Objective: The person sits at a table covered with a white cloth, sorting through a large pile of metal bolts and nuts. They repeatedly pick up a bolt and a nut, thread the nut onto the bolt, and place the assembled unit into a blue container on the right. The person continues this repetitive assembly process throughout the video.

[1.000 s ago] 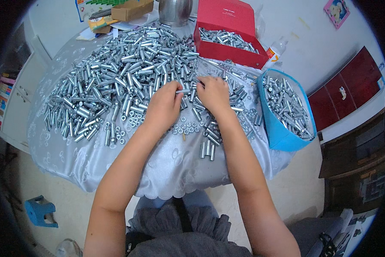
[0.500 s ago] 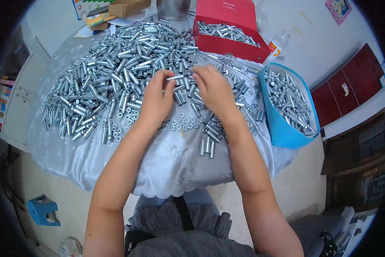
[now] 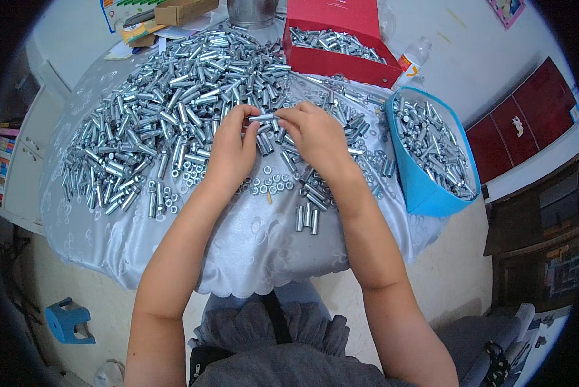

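Note:
Over the table, my left hand (image 3: 233,147) pinches a short silver expansion bolt (image 3: 262,118) between thumb and fingers, lying nearly level. At its right end, the thumb and fingertips of my right hand (image 3: 318,140) are closed on it too. Whether a nut or washer sits in the right fingers is hidden. A big heap of similar metal bolts and sleeves (image 3: 196,97) spreads behind and left of the hands. Loose hex nuts (image 3: 273,182) lie between my forearms. Three metal sleeves (image 3: 307,218) stand apart in front, beside the right forearm.
A silvery patterned cloth (image 3: 251,258) covers the table. On the right stands a blue fabric bin (image 3: 428,200) full of bolts; behind it are an open red box (image 3: 341,66) holding metal parts and a plastic bottle (image 3: 417,53). A metal pot (image 3: 252,14) stands at the back.
My right hand has moved left, and its fingertips now close on the right end of the bolt. The left hand keeps its hold. The whole view has shifted slightly.

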{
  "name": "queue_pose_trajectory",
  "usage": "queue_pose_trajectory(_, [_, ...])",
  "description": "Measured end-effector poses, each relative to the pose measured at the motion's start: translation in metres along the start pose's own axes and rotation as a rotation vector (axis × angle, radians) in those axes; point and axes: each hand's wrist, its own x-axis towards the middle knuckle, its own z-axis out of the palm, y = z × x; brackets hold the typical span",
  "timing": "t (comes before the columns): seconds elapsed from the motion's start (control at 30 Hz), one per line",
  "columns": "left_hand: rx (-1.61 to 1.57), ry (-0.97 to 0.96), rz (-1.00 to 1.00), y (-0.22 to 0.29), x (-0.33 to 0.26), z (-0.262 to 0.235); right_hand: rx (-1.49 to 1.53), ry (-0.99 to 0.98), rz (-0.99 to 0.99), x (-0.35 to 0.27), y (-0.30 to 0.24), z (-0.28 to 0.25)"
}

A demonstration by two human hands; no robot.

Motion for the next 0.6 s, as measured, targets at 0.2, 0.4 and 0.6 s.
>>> queue_pose_trajectory(0.2, [-0.027, -0.027, -0.022, 0.002, 0.0, -0.001, 0.129, 0.01, 0.066, -0.001, -0.003, 0.004])
queue_pose_trajectory(0.4, [-0.389, 0.136, -0.174, -0.006, 0.007, 0.0, 0.058, 0.063, 0.069, 0.002, 0.0, -0.006])
queue_pose_trajectory(0.6, [-0.055, 0.168, -0.002, 0.004, 0.008, -0.01, 0.128, 0.159, -0.156, 0.008, 0.001, -0.009])
